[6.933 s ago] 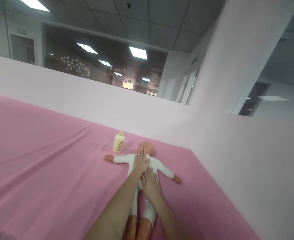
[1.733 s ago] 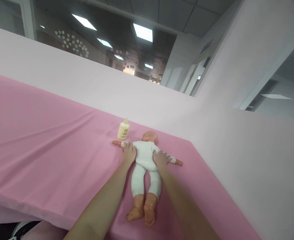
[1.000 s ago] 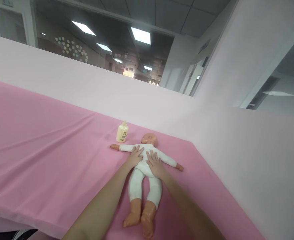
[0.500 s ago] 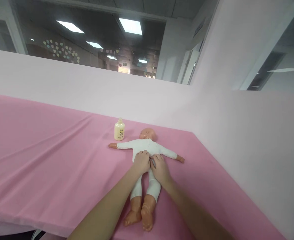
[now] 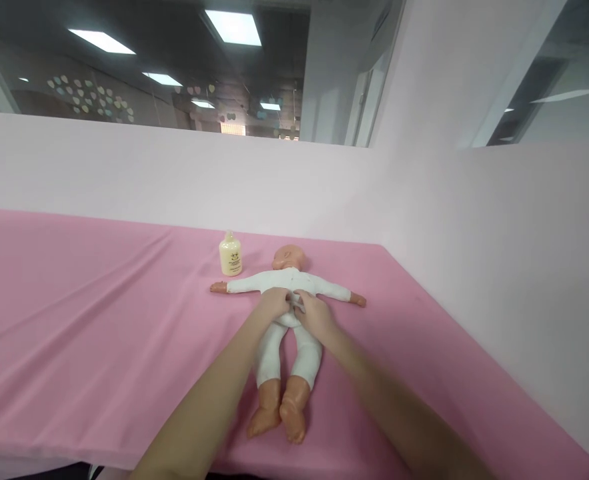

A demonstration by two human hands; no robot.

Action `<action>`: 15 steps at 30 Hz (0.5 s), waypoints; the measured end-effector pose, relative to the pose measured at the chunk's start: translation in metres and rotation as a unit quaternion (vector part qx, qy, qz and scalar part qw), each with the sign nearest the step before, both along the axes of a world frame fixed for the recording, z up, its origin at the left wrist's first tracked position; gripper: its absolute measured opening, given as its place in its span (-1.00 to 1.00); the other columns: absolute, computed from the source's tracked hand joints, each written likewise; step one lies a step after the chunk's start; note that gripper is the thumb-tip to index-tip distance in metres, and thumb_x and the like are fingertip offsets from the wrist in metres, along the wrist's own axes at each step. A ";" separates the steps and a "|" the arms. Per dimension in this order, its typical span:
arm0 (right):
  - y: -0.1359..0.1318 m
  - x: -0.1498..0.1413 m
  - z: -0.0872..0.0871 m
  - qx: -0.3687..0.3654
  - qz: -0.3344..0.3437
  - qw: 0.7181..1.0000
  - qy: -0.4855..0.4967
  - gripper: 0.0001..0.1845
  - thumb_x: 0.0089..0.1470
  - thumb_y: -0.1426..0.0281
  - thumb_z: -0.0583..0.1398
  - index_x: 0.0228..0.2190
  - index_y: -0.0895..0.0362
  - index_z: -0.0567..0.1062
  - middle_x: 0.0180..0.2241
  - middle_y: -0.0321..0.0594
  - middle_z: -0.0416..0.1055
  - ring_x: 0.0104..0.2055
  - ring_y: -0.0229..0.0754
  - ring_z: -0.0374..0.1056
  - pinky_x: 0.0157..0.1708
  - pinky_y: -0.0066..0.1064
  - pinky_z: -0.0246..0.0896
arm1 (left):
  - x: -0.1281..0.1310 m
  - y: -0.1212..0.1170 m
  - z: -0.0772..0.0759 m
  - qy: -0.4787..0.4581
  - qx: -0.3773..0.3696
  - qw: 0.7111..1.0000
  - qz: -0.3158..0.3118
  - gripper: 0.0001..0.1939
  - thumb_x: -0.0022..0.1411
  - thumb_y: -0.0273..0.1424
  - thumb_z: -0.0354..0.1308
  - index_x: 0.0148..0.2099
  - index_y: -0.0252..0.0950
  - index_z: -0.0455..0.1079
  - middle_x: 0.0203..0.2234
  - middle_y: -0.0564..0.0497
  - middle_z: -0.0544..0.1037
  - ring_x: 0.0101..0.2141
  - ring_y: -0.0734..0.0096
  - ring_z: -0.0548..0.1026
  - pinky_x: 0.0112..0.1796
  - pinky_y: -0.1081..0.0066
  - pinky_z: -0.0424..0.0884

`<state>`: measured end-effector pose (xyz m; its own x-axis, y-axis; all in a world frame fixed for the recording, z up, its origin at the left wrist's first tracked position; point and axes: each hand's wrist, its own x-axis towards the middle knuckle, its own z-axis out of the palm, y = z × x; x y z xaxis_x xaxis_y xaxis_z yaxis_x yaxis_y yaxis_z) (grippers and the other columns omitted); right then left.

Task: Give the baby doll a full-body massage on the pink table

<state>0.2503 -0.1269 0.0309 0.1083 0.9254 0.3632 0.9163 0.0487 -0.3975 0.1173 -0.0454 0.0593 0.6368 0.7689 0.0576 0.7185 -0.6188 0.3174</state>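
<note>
A baby doll [image 5: 294, 277] lies on its back on the pink sheet, arms spread wide, with a white cloth body and bare brown feet towards me. On the left side of its belly my left hand [image 5: 273, 304] is closed, its fingertips curled inward. My right hand [image 5: 317, 313] is closed on the other side, thumb and fingers pinched close to the left ones. A raised fold of white cloth [image 5: 297, 303] shows between the two hands, at their fingertips. The fingers partly hide the doll's middle.
A pale yellow bottle [image 5: 231, 257] stands by the doll's outstretched arm on the left. The pink sheet [image 5: 99, 320] covers the table, which meets white walls [image 5: 174, 177] behind and at right. Windows sit above them.
My hands have shifted slightly up the doll's belly, and the fingers have turned inward, with a white fold now showing between them. The camera view has levelled and shifted.
</note>
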 end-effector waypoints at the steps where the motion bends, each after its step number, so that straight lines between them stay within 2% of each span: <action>1: 0.003 -0.002 0.000 -0.005 -0.008 1.000 -0.017 -0.64 0.15 0.49 0.10 0.00 0.11 0.40 -0.11 -0.14 0.50 -0.11 -0.15 0.41 -0.18 -0.42 0.19 | 0.003 0.001 0.000 0.008 0.012 1.000 0.012 -0.80 0.18 -0.45 0.11 -0.13 -0.32 0.45 -0.24 -0.14 0.61 -0.20 0.18 0.54 -0.23 0.35 0.35; 4: 0.012 -0.006 -0.003 -0.034 -0.051 0.995 -0.074 -0.72 0.22 0.50 0.03 -0.09 0.14 0.43 -0.13 -0.11 0.47 -0.16 -0.16 0.41 -0.25 -0.43 0.19 | 0.010 0.002 -0.003 0.017 0.031 0.999 0.036 -0.65 0.19 -0.45 0.13 0.03 -0.41 0.34 -0.22 -0.22 0.59 -0.18 0.10 0.54 -0.21 0.31 0.36; 6: 0.018 -0.009 -0.004 -0.046 -0.083 0.990 -0.105 -0.70 0.24 0.52 -0.01 -0.06 0.15 0.40 -0.10 -0.10 0.44 -0.23 -0.18 0.40 -0.34 -0.43 0.18 | 0.014 0.004 -0.006 0.021 0.036 0.998 0.045 -0.62 0.19 -0.43 0.14 0.06 -0.43 0.32 -0.21 -0.22 0.59 -0.17 0.08 0.55 -0.19 0.28 0.37; 9: 0.028 -0.012 -0.003 -0.055 -0.097 0.985 -0.134 -0.70 0.24 0.55 -0.02 -0.06 0.17 0.39 -0.09 -0.08 0.40 -0.32 -0.23 0.36 -0.41 -0.44 0.13 | 0.021 0.010 -0.010 0.024 0.038 0.997 0.056 -0.70 0.25 -0.40 0.10 0.00 -0.40 0.38 -0.20 -0.22 0.59 -0.17 0.09 0.55 -0.16 0.26 0.39; 12: 0.038 -0.014 -0.001 -0.068 -0.088 0.982 -0.150 -0.75 0.24 0.55 0.00 -0.19 0.20 0.46 -0.14 -0.07 0.41 -0.38 -0.26 0.33 -0.40 -0.43 0.13 | 0.028 0.018 -0.012 0.034 0.032 0.997 0.069 -0.79 0.30 -0.41 0.06 -0.14 -0.35 0.48 -0.25 -0.18 0.61 -0.21 0.15 0.55 -0.17 0.27 0.40; 15: 0.047 -0.014 0.000 -0.068 -0.081 0.980 -0.168 -0.74 0.22 0.57 0.01 -0.24 0.22 0.49 -0.16 -0.05 0.42 -0.31 -0.19 0.34 -0.35 -0.39 0.17 | 0.032 0.024 -0.011 0.040 0.036 0.995 0.081 -0.79 0.30 -0.43 0.05 -0.18 -0.35 0.51 -0.26 -0.18 0.60 -0.23 0.16 0.54 -0.18 0.26 0.41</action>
<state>0.2366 -0.0797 0.0305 0.1535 0.9481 0.2783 0.9879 -0.1410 -0.0644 0.1496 -0.0214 0.0480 0.5089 0.8579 0.0714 0.8322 -0.5114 0.2142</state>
